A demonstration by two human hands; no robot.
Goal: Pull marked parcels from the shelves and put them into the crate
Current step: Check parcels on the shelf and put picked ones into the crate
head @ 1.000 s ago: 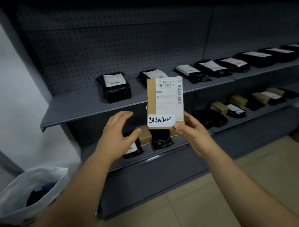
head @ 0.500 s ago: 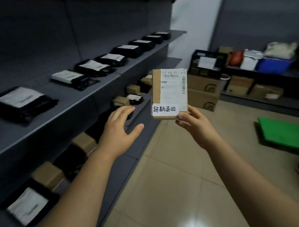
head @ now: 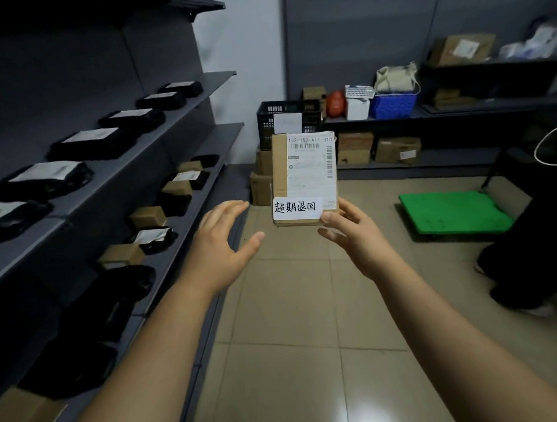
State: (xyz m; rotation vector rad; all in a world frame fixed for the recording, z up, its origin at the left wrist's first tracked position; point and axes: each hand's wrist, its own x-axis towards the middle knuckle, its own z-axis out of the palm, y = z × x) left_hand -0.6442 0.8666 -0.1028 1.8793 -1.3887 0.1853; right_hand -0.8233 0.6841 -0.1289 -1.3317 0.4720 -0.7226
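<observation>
Head view: the right hand (head: 355, 236) holds a flat cardboard parcel (head: 304, 177) upright in front of the camera, thumb pressed on the lower right corner of its face and fingers curled behind and beneath it. The parcel carries a printed shipping label and, across its lower edge, a white handwritten note (head: 298, 208). The left hand (head: 223, 245) hangs in the air to the left of the parcel, apart from it, fingers spread and relaxed, holding nothing. The shelves (head: 184, 119) run along the left side and carry black bagged parcels (head: 89, 144) with white labels and small cardboard boxes (head: 148, 216). A black crate (head: 285, 114) stands at the far end on stacked cartons (head: 263, 179), directly behind the held parcel. A green platform trolley (head: 452, 212) rests on the tiled floor (head: 294, 306) at right.
</observation>
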